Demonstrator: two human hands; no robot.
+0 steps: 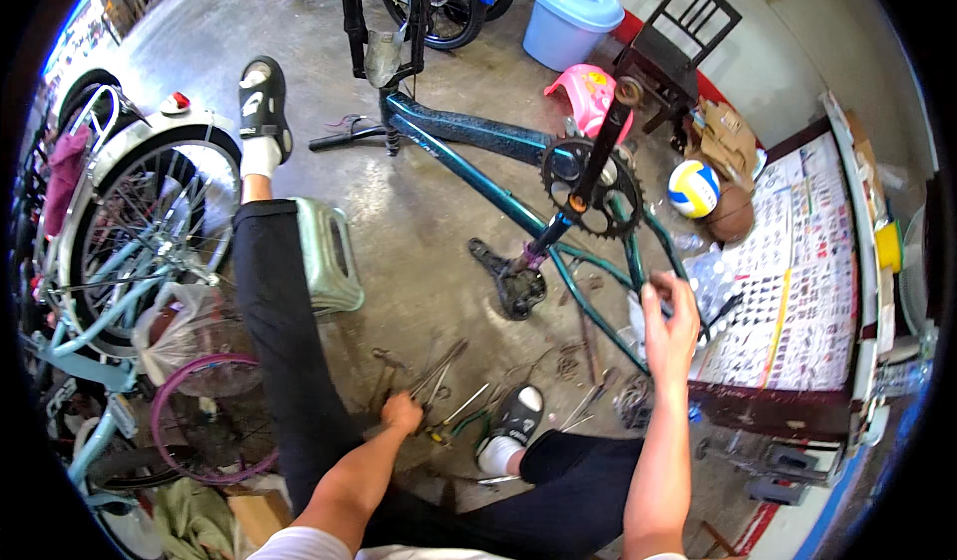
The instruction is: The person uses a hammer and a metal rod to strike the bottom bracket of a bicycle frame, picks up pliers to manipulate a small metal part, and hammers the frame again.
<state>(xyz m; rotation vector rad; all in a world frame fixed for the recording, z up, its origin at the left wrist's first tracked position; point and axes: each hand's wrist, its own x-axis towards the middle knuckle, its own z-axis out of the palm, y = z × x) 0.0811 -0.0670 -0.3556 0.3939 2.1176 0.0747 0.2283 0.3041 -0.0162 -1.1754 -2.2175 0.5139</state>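
My left hand [402,411] is low, among hand tools [439,385] on the floor, its fingers curled at a tool I cannot make out clearly. My right hand [670,326] rests on the rear stays of a dark teal bicycle frame [469,181], fingers bent around a tube. The frame has a black chainring [623,216] and an upright dark tube through its middle, held over a black work-stand base [513,291]. A loose chain [566,361] and more tools lie below the frame.
Bicycles crowd the left [169,231] and back. A pale green stool [329,256] stands by my left leg. A blue lidded bucket [570,21], a chair [678,36], balls [693,189] and a low table [773,291] covered with printed sheets are on the right.
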